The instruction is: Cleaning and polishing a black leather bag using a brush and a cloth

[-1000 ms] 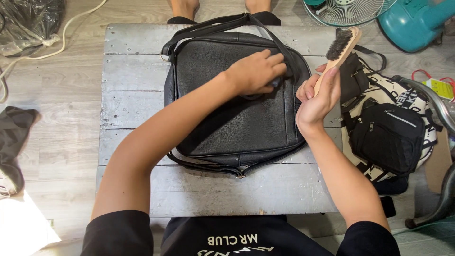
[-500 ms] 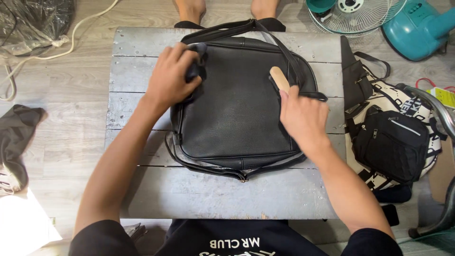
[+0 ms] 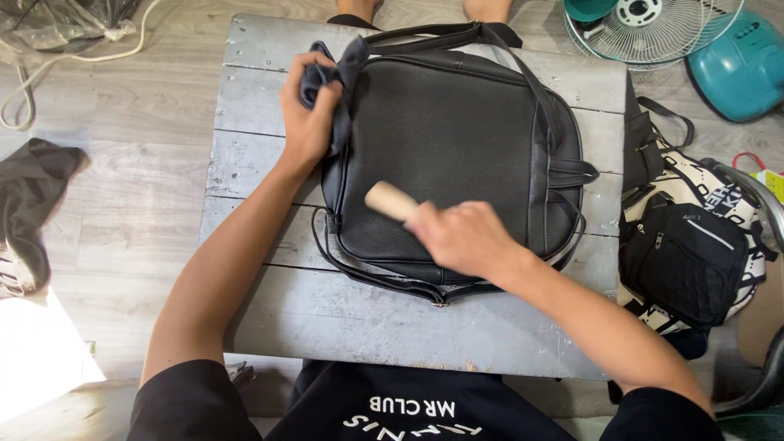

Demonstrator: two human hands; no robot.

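A black leather bag point(image 3: 457, 139) lies flat on a grey wooden table point(image 3: 261, 163), its straps trailing off the near and far edges. My left hand point(image 3: 309, 114) grips a dark cloth point(image 3: 339, 73) at the bag's far left corner. My right hand point(image 3: 461, 237) presses on the bag's near side and holds a wooden-handled brush point(image 3: 390, 200), whose handle sticks out to the left. The brush head is hidden under my hand.
A small black bag point(image 3: 686, 261) sits on a patterned bag to the right of the table. A fan point(image 3: 653, 28) and a teal object point(image 3: 739, 69) lie at the far right. Dark fabric point(image 3: 33, 204) lies on the floor at left. A person's feet point(image 3: 482, 8) stand beyond the table.
My left hand with the cloth has slid from the bag's middle to its far left corner. My right hand has brought the brush down onto the bag and across towards its near middle.
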